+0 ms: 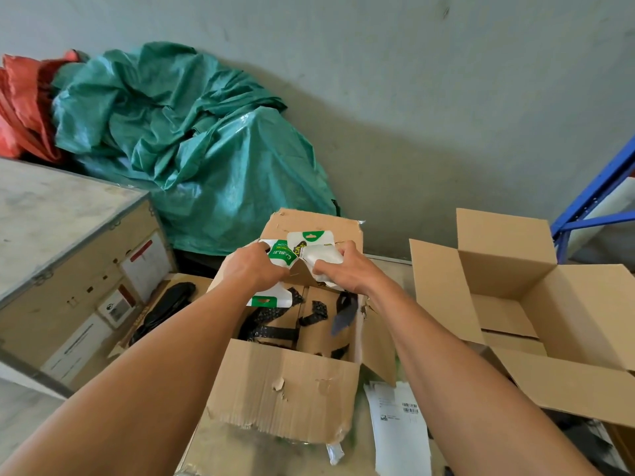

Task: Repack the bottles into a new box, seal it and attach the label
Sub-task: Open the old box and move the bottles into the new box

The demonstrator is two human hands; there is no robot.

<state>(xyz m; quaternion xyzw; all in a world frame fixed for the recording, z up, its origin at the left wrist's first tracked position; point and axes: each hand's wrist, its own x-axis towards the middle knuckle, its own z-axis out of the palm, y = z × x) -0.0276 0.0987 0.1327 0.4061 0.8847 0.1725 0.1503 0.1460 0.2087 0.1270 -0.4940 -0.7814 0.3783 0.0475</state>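
A torn, dented old cardboard box [285, 389] stands open in front of me, with black wrapped items [271, 321] and card dividers inside. Above its far side my left hand [251, 269] grips white-and-green plastic packets [283, 252]. My right hand [343, 269] holds a white packet [323, 257] right beside them. Both hands are closed on the packets, close together. To the right a new empty cardboard box [508, 297] stands with its flaps open. A white label sheet [398, 424] with barcodes lies on the table between the two boxes. No bottle is plainly visible.
A grey-topped wooden crate [62, 242] with stickers stands at the left. Green tarpaulin [192, 139] and red sacking [24, 104] are heaped against the wall behind. A blue rack frame [594, 197] rises at the right edge. A black item [165, 307] lies in a low box beside the crate.
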